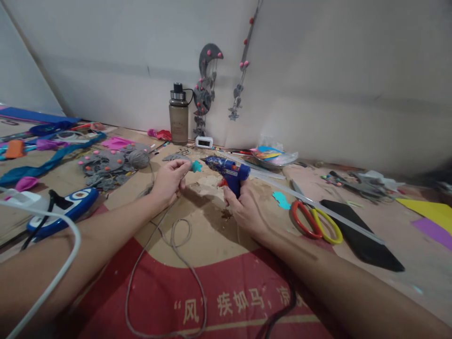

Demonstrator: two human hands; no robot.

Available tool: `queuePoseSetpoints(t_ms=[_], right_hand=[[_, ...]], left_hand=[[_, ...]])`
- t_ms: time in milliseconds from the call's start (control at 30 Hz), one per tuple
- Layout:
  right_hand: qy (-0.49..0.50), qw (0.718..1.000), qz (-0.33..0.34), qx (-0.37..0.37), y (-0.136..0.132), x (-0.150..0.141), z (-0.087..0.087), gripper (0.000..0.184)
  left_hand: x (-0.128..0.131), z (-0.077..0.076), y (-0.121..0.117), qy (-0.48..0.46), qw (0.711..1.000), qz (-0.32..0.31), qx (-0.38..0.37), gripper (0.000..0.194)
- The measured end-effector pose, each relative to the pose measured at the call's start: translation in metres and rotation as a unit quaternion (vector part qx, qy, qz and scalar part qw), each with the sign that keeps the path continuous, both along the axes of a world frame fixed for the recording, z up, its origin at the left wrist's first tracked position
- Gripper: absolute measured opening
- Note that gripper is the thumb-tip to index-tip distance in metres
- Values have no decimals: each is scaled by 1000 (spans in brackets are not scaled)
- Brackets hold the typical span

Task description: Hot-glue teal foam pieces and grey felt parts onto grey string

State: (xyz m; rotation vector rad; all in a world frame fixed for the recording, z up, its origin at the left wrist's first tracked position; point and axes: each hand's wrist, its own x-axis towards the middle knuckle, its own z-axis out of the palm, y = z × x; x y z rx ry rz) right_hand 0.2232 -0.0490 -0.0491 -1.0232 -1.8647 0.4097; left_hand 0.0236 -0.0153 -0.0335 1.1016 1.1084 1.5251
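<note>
Pinched in the fingers of my left hand [172, 181] is a small teal felt cutout [196, 166] with a scalloped outline. My right hand [243, 205] wraps the handle of a blue glue gun [231, 176], a finger at its red trigger. The gun's nozzle points left, close to the felt cutout; whether they touch I cannot tell. Grey yarn [183, 245] runs from near my left hand and loops over the cardboard. Another teal felt piece [281, 200] lies to the right of my right hand.
Scissors [316, 223] with red and yellow handles lie at right by a black flat object [363, 235]. A bottle [179, 117] and small digital clock [204, 142] stand at the back. Grey felt pieces with a yarn ball [139, 157] lie left. A white cable [67, 254] crosses my left forearm.
</note>
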Motion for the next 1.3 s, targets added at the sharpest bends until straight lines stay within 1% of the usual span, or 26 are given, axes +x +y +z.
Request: queuePoseSetpoints(t_ms=[67, 133, 200, 333, 433, 600, 1000, 1300], right_hand=[[-9, 1000, -10, -1, -3, -1, 4, 23], [-22, 1000, -14, 7, -5, -3, 6, 22], [-34, 999, -11, 24, -5, -5, 6, 22], [-54, 997, -18, 44, -2, -6, 3, 25], [-65, 997, -28, 40, -1, -7, 1, 26], [-67, 997, -29, 29, -1, -7, 1, 28], [-62, 997, -26, 37, -1, -9, -1, 31], [-69, 997, -29, 24, -1, -9, -1, 32]], left_hand=[[0, 0, 1, -2, 1000, 1, -1, 23], [0, 0, 2, -5, 1000, 1, -23, 24], [-1, -1, 3, -7, 999, 5, -37, 25], [-2, -3, 5, -25, 999, -3, -33, 24], [-1, -5, 5, -35, 999, -16, -32, 24], [0, -5, 5, -24, 999, -26, -25, 22], [0, -5, 3, 8, 999, -33, -15, 24], [1, -5, 3, 3, 999, -28, -23, 21]])
